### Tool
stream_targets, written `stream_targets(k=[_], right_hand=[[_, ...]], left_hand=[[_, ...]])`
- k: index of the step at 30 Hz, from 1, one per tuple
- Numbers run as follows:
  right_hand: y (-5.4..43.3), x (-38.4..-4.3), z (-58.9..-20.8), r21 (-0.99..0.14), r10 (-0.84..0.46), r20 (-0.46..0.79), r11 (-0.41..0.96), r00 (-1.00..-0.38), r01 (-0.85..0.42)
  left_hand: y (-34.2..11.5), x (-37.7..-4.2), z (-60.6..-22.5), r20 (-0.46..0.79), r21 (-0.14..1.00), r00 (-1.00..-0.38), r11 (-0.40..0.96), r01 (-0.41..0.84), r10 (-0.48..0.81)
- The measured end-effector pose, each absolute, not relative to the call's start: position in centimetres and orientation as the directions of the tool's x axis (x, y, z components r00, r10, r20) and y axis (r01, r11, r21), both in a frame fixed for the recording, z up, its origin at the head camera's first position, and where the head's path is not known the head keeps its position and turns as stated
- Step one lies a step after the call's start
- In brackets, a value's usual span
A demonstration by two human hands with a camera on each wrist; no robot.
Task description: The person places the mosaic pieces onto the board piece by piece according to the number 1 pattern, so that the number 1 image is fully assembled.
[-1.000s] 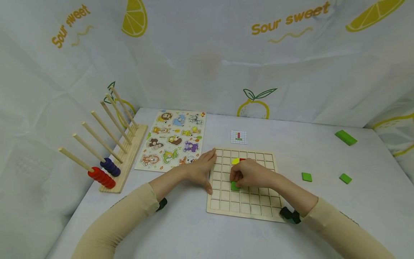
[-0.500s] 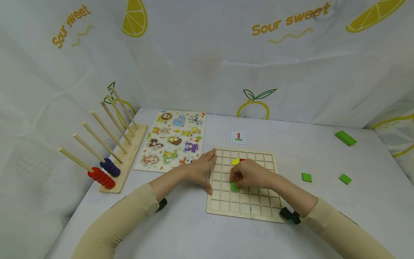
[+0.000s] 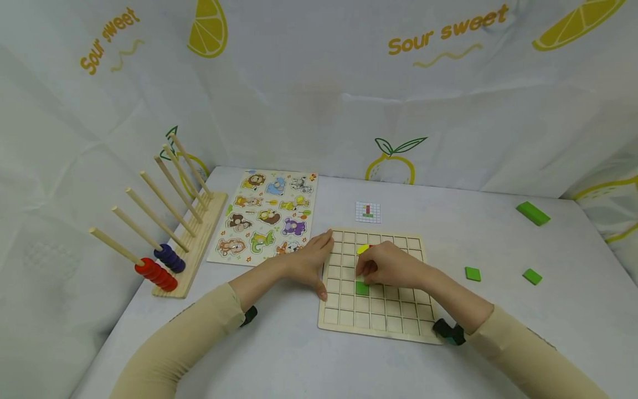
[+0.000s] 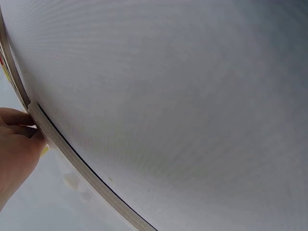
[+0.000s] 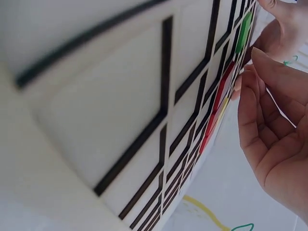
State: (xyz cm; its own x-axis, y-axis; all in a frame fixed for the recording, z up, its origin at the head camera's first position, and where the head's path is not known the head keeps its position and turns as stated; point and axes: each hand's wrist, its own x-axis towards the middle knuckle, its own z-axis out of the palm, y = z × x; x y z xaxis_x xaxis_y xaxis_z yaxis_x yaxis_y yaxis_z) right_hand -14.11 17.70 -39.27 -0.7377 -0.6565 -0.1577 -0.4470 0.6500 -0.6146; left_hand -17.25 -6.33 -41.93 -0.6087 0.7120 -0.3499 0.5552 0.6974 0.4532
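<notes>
A wooden grid board (image 3: 362, 319) lies flat on the table. My left hand (image 3: 308, 264) rests along its left edge, fingers straight and thumb spread. My right hand (image 3: 392, 266) hovers over the middle of the board, just above a green square tile (image 3: 362, 288) seated in a cell. In the right wrist view its thumb and forefinger tips stand slightly apart, with nothing between them. Behind that hand a yellow tile (image 3: 363, 250) shows on the board. Red tiles (image 5: 225, 82) sit between the green and the yellow in the right wrist view.
A small pattern card (image 3: 368, 211) lies behind the board. To the right are loose green tiles (image 3: 472, 274) and a green triangular block (image 3: 533, 213). An animal puzzle board (image 3: 266, 219) and a peg counting rack (image 3: 199, 235) with red and blue rings stand to the left.
My right hand has let go of the green tile and lifted slightly, so more of the tile shows in its cell. My left hand has stayed at the board's edge.
</notes>
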Motion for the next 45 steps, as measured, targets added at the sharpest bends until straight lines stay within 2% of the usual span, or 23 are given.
stream_targets(k=[10, 20, 31, 39, 45], right_hand=[[20.5, -15.1, -38.7, -0.613, -0.593, -0.155, 0.685, -0.79, -0.393], [25.1, -15.7, -38.0, -0.589, -0.477, -0.174, 0.752, -0.862, -0.297], [30.6, -16.0, -37.3, -0.548, -0.404, -0.234, 0.806, -0.884, -0.223], [34.5, -15.6, -37.3, -0.55, -0.362, -0.311, 0.822, -0.879, -0.143], [36.5, -15.7, -37.8, -0.539, -0.357, -0.33, 0.831, -0.874, -0.136]], left_hand=[[-6.4, -17.3, -42.0, -0.333, 0.457, -0.608, 0.687, 0.565, 0.721], [-6.4, -17.3, -42.2, -0.34, 0.458, -0.604, 0.688, 0.563, 0.721], [-6.3, -17.3, -42.1, -0.333, 0.452, -0.607, 0.687, 0.569, 0.722], [-6.3, -17.2, -42.0, -0.338, 0.455, -0.603, 0.686, 0.568, 0.723], [-6.3, -17.3, -42.0, -0.347, 0.454, -0.6, 0.689, 0.565, 0.721]])
